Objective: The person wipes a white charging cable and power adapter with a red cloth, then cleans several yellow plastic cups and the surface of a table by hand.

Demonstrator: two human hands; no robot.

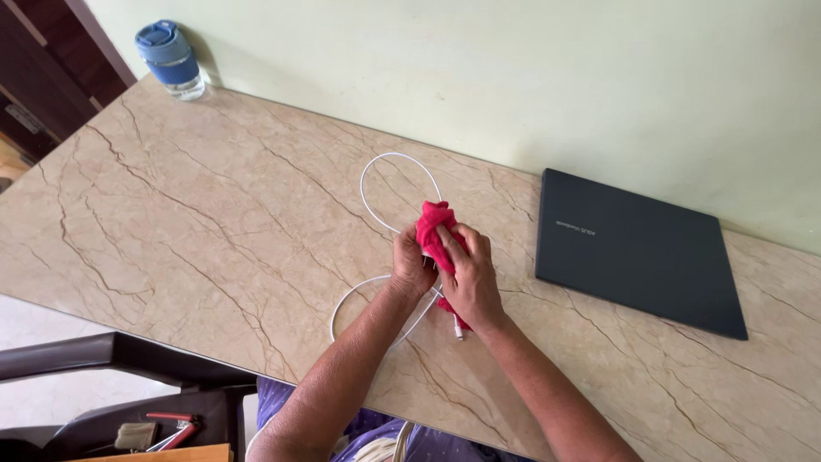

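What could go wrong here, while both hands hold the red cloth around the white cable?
1. The white cable lies in loose loops on the marble table; a pull through the red cloth may tighten them into a kink.
2. The cable's end plug hangs free under the right hand, near the table's front edge, so it might whip or knock the stone.
3. The left hand grips close to the cloth; a tight bend there could strain the cable.

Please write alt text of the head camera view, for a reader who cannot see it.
Two hands meet over a marble-patterned table: the left hand and right hand hold a red cloth around a looped white cable. A closed dark laptop lies to the right; a blue-lidded bottle stands far left.
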